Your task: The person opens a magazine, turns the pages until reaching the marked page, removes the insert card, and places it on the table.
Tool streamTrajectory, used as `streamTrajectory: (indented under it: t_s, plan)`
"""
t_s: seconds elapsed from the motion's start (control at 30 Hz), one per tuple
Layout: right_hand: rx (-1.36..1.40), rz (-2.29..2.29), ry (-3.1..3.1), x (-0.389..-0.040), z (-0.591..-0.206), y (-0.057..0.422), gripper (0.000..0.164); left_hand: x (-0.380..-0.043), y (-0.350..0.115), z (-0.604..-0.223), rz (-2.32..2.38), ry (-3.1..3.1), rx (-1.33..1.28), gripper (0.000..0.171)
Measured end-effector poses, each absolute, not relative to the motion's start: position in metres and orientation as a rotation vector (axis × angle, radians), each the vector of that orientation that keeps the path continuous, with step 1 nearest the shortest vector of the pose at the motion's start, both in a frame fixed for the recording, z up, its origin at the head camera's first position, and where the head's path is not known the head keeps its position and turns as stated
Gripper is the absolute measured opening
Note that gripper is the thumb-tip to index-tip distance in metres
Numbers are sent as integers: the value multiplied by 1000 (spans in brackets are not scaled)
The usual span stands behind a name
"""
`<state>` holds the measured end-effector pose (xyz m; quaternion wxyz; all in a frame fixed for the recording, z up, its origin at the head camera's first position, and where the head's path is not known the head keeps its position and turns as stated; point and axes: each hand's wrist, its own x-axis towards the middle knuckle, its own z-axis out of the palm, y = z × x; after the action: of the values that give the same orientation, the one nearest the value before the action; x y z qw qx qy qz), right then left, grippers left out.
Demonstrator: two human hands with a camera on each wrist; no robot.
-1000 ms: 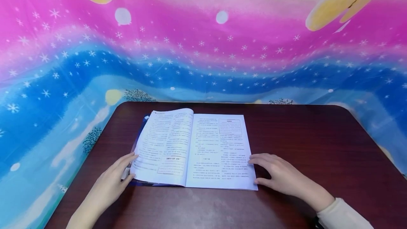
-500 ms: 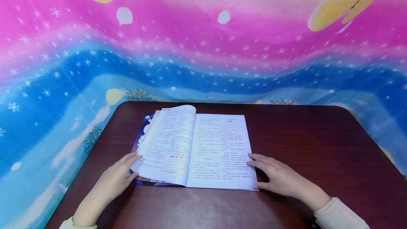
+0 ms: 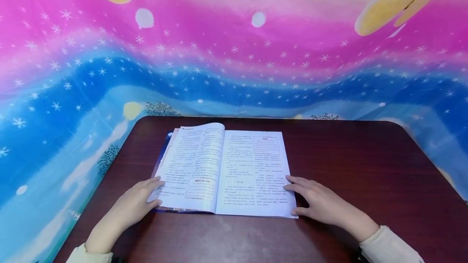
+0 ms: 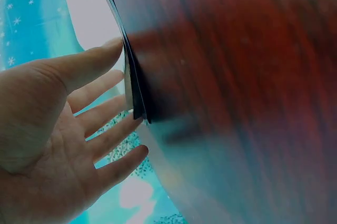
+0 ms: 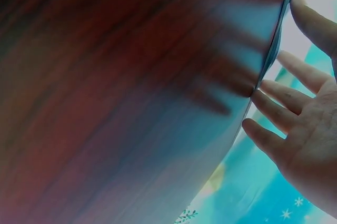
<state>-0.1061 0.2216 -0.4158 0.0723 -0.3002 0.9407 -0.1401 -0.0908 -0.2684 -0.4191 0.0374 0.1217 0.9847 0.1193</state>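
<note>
An open magazine with printed text lies on the table, its left pages bowed up near the spine. Part of a dark blue cover shows beneath those pages at the left. My left hand touches the lower left edge, fingertips and thumb on the page. At the lower right edge, the fingertips and thumb of my right hand rest on the right page. The left wrist view shows the left thumb against the sheet edges, with the other fingers extended. In the right wrist view, the right fingers lie extended along the magazine's edge.
The dark reddish-brown table has rounded far corners and a glossy surface. Behind it and along its sides hangs a pink and blue cloth printed with snowflakes.
The bowed left pages rose and shifted right, baring more of the cover, then settled partly back leftward. My left hand moved slightly right with them. The right hand stayed nearly still.
</note>
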Motion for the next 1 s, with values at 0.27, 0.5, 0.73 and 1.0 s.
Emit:
streamTrajectory:
  t_s: [0.27,0.5,0.73,1.0]
  plan:
    - [-884,-401,2863,-108,-417,218,58,-85,-274,-418,371,3010,325,54]
    - [-890,-377,2895,-108,-416,216,53,-84,-274,-419,353,3026,325,54]
    - [-899,-408,2915,-110,-412,215,49,-83,-274,-419,354,3025,331,54]
    - [-931,-477,2975,-114,-409,214,41,-82,-270,-418,345,3079,371,51]
